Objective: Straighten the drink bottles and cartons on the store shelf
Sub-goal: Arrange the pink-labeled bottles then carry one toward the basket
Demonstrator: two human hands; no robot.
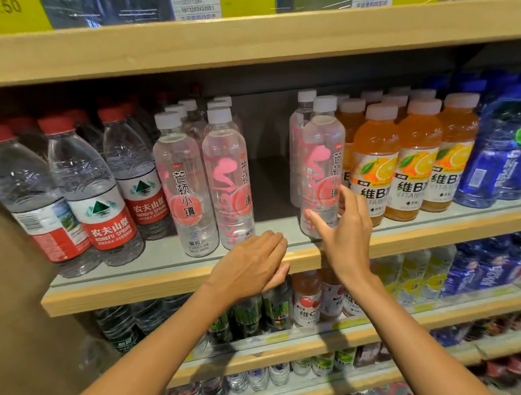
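Observation:
A clear bottle with pink print (322,167) stands upright at the shelf's front, beside the orange drinks. My right hand (344,232) is spread just in front of its lower part, thumb near its left side and fingers by its right side, not clearly gripping it. My left hand (252,265) rests on the wooden shelf edge (167,285), fingers bent over the lip and holding no bottle. Two more pink-print bottles (204,182) stand to the left, one with its label turned sideways. A bare gap lies between them and the right one.
Red-capped water bottles (80,188) fill the left of the shelf, leaning slightly. Orange vitamin drinks (402,159) and blue bottles (504,151) crowd the right. The shelf above (245,41) carries price tags. Lower shelves hold several more drinks (307,303).

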